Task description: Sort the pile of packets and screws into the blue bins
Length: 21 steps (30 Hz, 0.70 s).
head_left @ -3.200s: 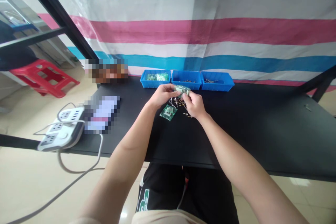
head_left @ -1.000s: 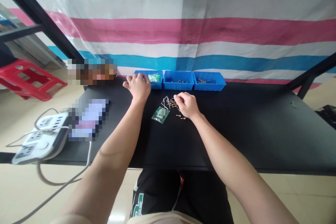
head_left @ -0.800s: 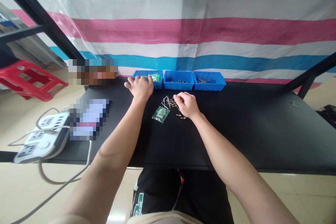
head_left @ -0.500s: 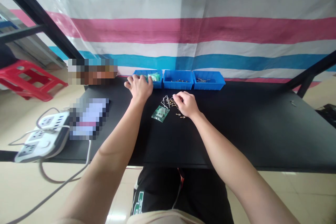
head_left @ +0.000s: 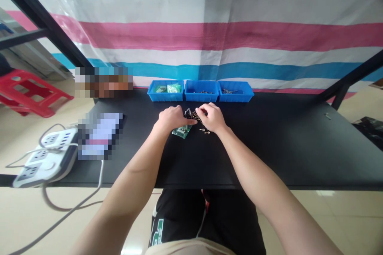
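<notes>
Over the left part of a small heap of metal hardware is my left hand (head_left: 173, 118), its thumb stretched out to the right and apart from the fingers; it appears to hold nothing. A green-backed plastic packet (head_left: 182, 132) with pale pieces in it lies partly beneath that hand. At the heap's right side my right hand (head_left: 212, 117) has its fingers curled together, and what they pinch is hidden. Between the hands lie silver screw-like pins (head_left: 188, 112) and brass-coloured screws (head_left: 194, 114). Two loose brass-coloured screws (head_left: 206, 132) rest just below my right hand.
Three blue bins (head_left: 201, 97) stand in a row behind the hands, holding green packets (head_left: 174, 88), small brass-coloured pieces and silver pins (head_left: 229, 91). A white power strip (head_left: 46, 157) and a blurred-out device (head_left: 101, 135) are at left. A small metal piece (head_left: 327, 116) lies far right.
My left hand has come from the left bin down and right to the heap, now partly covering the packet. My right hand has stayed at the heap.
</notes>
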Tool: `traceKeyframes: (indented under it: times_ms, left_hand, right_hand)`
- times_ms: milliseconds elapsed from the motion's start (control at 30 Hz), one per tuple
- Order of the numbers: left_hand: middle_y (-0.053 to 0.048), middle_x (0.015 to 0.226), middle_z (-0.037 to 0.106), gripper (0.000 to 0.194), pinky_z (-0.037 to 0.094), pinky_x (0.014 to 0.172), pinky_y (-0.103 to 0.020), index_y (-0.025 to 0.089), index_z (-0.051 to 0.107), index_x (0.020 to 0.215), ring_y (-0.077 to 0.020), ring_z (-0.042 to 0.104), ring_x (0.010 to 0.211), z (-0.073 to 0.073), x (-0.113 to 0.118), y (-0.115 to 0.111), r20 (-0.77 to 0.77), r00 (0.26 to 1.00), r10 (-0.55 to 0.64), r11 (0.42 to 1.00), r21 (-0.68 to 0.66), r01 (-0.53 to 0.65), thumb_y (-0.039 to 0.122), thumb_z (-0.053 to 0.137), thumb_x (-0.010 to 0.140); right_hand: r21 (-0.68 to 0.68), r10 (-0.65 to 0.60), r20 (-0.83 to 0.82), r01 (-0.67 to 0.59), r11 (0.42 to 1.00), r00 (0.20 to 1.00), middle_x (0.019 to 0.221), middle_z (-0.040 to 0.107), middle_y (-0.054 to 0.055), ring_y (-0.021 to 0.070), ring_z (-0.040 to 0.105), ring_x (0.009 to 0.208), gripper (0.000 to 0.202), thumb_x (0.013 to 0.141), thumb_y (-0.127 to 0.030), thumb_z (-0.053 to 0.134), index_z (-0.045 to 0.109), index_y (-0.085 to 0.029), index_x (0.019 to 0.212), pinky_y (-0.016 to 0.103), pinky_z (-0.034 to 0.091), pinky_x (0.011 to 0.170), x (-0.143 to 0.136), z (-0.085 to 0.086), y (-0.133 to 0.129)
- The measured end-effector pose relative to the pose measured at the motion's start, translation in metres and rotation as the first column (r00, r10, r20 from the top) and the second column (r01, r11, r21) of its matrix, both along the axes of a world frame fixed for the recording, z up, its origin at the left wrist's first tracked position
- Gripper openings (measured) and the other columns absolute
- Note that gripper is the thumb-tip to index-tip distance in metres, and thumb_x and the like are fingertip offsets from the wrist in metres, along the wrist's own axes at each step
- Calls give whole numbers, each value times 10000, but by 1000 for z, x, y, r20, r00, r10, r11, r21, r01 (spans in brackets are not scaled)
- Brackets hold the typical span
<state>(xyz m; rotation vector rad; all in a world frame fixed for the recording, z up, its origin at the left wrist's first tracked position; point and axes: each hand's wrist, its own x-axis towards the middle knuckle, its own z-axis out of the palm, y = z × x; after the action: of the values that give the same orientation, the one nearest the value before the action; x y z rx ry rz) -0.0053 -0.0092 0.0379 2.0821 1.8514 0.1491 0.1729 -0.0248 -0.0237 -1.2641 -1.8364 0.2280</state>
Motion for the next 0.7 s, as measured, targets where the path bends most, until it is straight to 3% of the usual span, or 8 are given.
traceKeyframes:
  times_ms: [100,233,367,500,700]
  left_hand:
    - [-217,1022,707,661,485,846,-464,197,664,839,-466,635,1059,0,2,-4,-49,999,-13,1000,-17,12,646,873,401]
    - [-205,982,714,584,498,815,-467,203,657,731,-471,648,1026,0,2,-3,-69,997,-37,998,-55,34,593,899,370]
    - [-175,867,709,477,506,765,-464,207,645,647,-453,669,951,-2,-1,1,-39,998,-54,996,-73,51,550,882,415]
    - [-125,850,717,369,518,694,-376,215,693,767,-356,690,886,-4,-4,5,-21,996,-86,992,-96,84,468,808,525]
    - [-55,899,724,355,500,653,-302,216,690,887,-246,677,844,-3,-5,8,239,971,0,1000,-25,6,416,738,597]
  right_hand:
    - [3,0,6,0,1000,1000,745,678,47,209,587,797,295,933,-395,514,578,-240,690,321,438,708,0,-1,0]
    - [6,17,7,-17,1000,1000,736,678,45,211,582,790,293,934,-385,518,581,-235,691,326,440,718,1,-2,0]
    - [0,16,24,-16,1000,1000,742,687,44,207,583,789,283,932,-376,522,584,-234,695,324,444,730,1,-2,1]
    - [-5,15,43,-14,1000,999,757,694,46,207,590,796,274,929,-373,518,595,-230,708,323,451,736,0,-1,0]
    - [12,57,41,-58,998,998,756,693,51,209,596,808,253,916,-367,534,615,-223,724,324,459,725,-2,3,-4]
